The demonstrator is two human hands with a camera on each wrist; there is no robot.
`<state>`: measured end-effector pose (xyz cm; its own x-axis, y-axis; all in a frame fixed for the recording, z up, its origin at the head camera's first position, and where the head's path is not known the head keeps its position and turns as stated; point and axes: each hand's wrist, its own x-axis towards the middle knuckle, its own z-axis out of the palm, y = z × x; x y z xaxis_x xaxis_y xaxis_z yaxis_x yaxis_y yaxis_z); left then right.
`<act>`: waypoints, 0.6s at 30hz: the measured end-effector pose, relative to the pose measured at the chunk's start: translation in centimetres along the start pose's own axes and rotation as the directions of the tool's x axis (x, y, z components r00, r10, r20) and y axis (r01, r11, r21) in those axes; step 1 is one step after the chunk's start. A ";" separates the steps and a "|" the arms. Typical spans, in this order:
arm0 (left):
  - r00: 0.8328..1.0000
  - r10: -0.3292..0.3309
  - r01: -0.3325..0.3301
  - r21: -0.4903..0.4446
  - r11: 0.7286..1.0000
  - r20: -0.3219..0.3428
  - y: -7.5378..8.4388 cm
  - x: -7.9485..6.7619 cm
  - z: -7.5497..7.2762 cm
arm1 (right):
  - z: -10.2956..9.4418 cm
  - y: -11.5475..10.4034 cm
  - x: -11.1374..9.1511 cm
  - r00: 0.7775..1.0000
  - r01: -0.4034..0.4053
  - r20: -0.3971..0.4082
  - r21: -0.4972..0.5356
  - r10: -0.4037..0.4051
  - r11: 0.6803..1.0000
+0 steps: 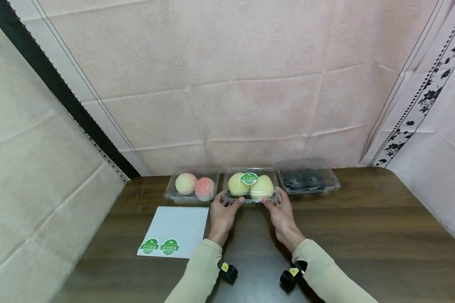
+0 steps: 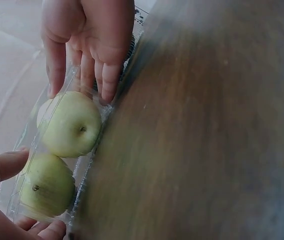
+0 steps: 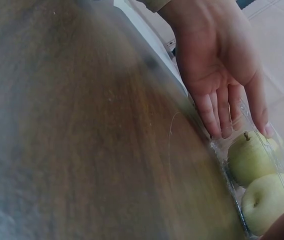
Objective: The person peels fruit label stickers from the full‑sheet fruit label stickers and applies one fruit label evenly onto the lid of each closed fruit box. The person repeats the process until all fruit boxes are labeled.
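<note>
A clear plastic fruit box (image 1: 252,201) holds two pale green fruits (image 1: 261,187), apple- or pear-like, with a round green label (image 1: 249,178) on its lid. My left hand (image 1: 223,215) grips the box's left end and my right hand (image 1: 283,216) its right end, thumbs at the top near edge and the other fingers low along the sides. The left wrist view shows the fruits (image 2: 72,125) through the plastic between both hands. From the right wrist, the left hand (image 3: 222,55) appears at the far end of the box.
To the left stands a clear box with two peaches (image 1: 204,188); to the right, another with dark fruit (image 1: 303,179). A white sheet (image 1: 180,227) bearing two green labels (image 1: 169,247) lies left of my hands on the wooden table (image 1: 364,235). Pale cloth (image 1: 250,84) hangs behind.
</note>
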<state>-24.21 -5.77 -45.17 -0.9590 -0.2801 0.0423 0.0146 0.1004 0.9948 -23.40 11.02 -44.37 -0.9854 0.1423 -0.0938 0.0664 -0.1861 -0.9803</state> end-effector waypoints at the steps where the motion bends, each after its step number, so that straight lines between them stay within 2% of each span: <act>1: 1.000 -0.008 0.008 -0.012 1.000 -0.001 -0.1 0.1 0.0 | 0.0 0.0 0.1 1.000 0.000 0.001 -0.002 0.000 1.000; 6: 0.999 -0.032 0.033 -0.068 0.997 0.011 -0.3 0.5 0.2 | 0.0 0.0 0.4 1.000 -0.005 0.006 -0.011 0.005 1.000; 11: 0.999 -0.025 0.027 -0.115 0.993 0.021 -0.4 0.6 0.3 | -0.1 -0.1 0.7 1.000 -0.009 0.011 -0.023 0.009 1.000; 18: 1.000 -0.016 0.017 -0.134 0.991 0.011 -0.8 0.5 0.4 | -0.3 0.1 0.8 1.000 -0.010 0.013 -0.033 0.011 0.999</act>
<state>-24.79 -5.63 -46.02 -0.9621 -0.2715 0.0256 0.0359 -0.0333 0.9988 -24.17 11.45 -44.57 -0.9866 0.1274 -0.1021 0.0819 -0.1553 -0.9845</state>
